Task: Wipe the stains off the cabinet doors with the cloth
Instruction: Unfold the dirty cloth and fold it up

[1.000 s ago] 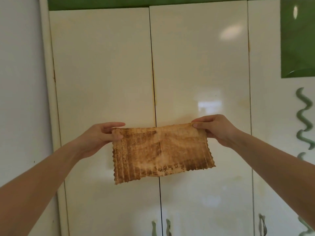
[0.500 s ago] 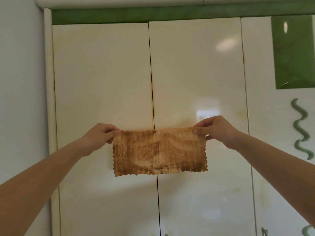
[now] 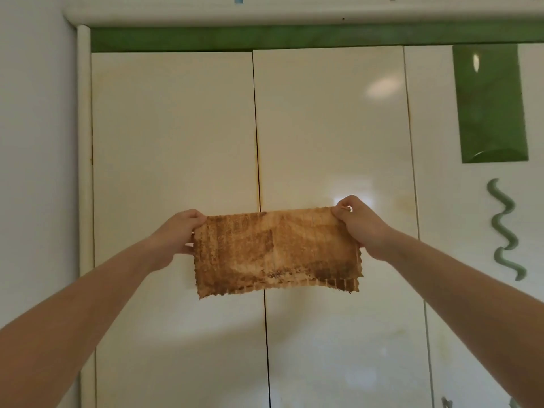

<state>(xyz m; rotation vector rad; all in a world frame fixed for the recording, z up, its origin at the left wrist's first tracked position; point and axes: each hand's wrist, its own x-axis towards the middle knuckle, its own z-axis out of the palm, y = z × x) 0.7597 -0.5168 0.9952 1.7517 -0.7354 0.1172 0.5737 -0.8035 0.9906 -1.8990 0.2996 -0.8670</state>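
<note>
Cabinet doors (image 3: 176, 142), cream and glossy, at the far side. Cloth (image 3: 276, 251), heavily browned, stretched flat in front of the centre seam, seemingly clear of the surface. Left hand (image 3: 176, 234) gripping its upper left corner, right hand (image 3: 359, 225) curled round its upper right. Best folded to a cleaner face, then pressed flat onto the rusty stains (image 3: 259, 172) lining the seam. Against one second earlier: cloth raised slightly, green top band lower in view.

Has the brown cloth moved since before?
Yes, up: the cloth sits closer to the green strip at the top than before, still across the same door seam.
</note>
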